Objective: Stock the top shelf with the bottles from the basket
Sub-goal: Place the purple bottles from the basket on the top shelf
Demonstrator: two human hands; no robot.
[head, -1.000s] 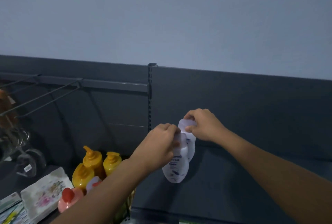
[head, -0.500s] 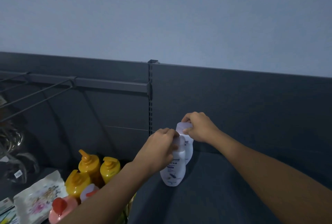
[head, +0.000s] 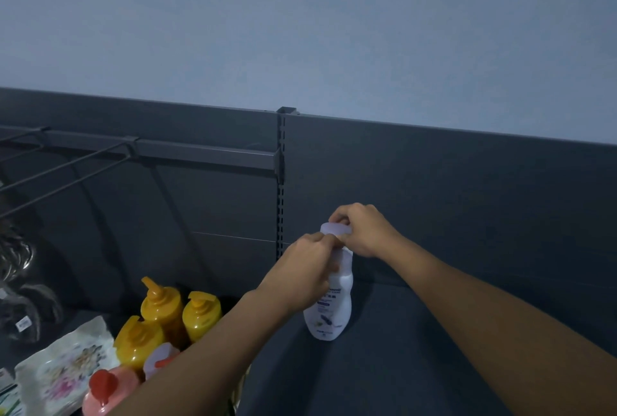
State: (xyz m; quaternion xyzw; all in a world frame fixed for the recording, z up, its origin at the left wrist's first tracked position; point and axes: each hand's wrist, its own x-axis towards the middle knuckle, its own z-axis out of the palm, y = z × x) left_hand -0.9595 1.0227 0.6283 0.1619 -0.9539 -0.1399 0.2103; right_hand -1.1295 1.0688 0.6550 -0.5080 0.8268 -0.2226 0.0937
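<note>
We've got both hands closed on bottles: left hand (head: 305, 273) gripping the front bottle (head: 329, 310), right hand (head: 362, 230) pinching the rear bottle's cap (head: 335, 229) on the shelf (head: 400, 349).

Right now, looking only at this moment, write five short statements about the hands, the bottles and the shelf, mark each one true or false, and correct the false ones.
1. Both hands are at the tops of white bottles. True: the left hand grips the front white bottle, and the right hand holds the cap of the white bottle behind it.
2. The front white bottle lies on its side. False: it stands upright on the dark shelf.
3. Yellow bottles stand left of the white ones. True.
4. The red-capped bottle is white. False: its body is pink.
5. The shelf right of the white bottles is packed with stock. False: it is bare.
</note>
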